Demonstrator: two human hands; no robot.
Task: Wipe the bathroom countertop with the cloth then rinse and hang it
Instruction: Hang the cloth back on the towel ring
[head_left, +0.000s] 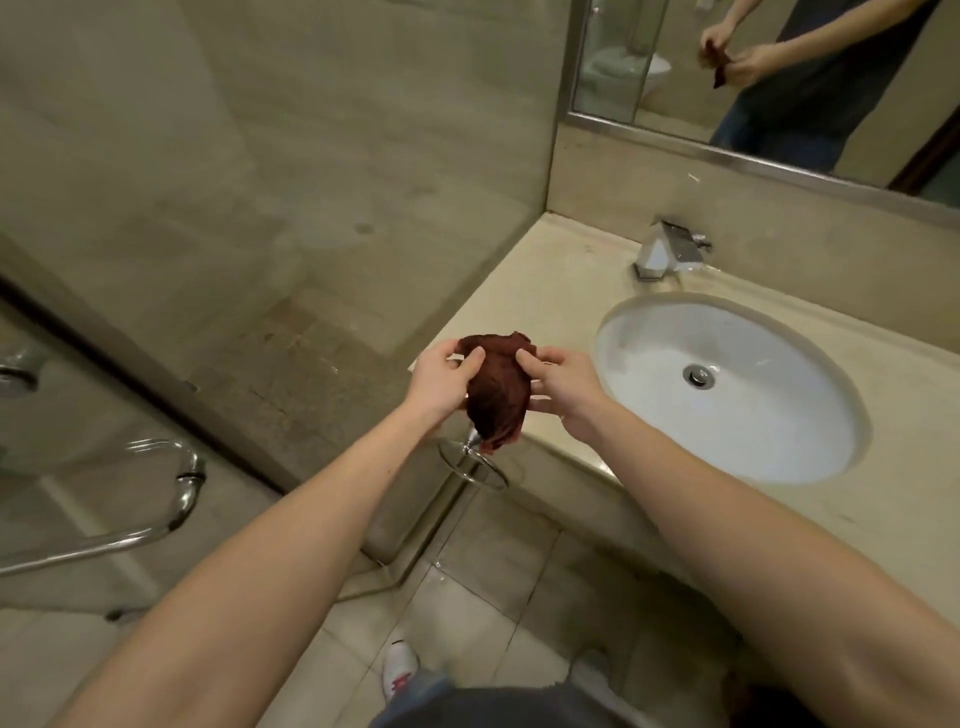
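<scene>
I am holding the bunched cloth (498, 389) in left hand (441, 382) and right hand (566, 392), above the towel ring (472, 465). Hanging is likely what remains; wiping and rinsing cannot be confirmed.

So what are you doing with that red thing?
A person is holding a bunched-up dark red cloth in the air with both hands, the left hand and right hand gripping its top edges. It hangs by the corner of the beige stone countertop, left of the white oval sink and above a chrome towel ring. No water is visibly running from the chrome tap.
</scene>
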